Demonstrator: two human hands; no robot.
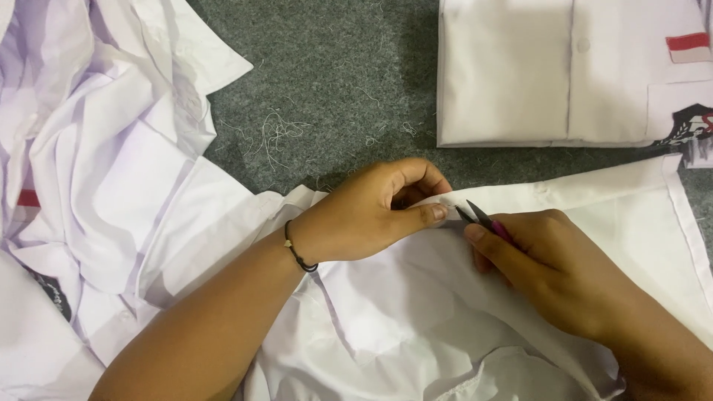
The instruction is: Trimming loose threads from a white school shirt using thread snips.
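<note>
A white shirt (416, 312) lies spread in front of me on grey felt. My left hand (371, 212) pinches a fold of its edge between thumb and fingers; a thin black band is on that wrist. My right hand (549, 260) holds small thread snips (479, 217) with a pink handle and dark blades. The blade tips touch the pinched fabric right beside my left thumb.
A heap of crumpled white shirts (96, 171) fills the left side. A neatly folded white shirt (572, 74) with a red-and-white patch lies at the top right. Loose thread scraps (278, 134) are scattered on the grey felt surface (334, 67).
</note>
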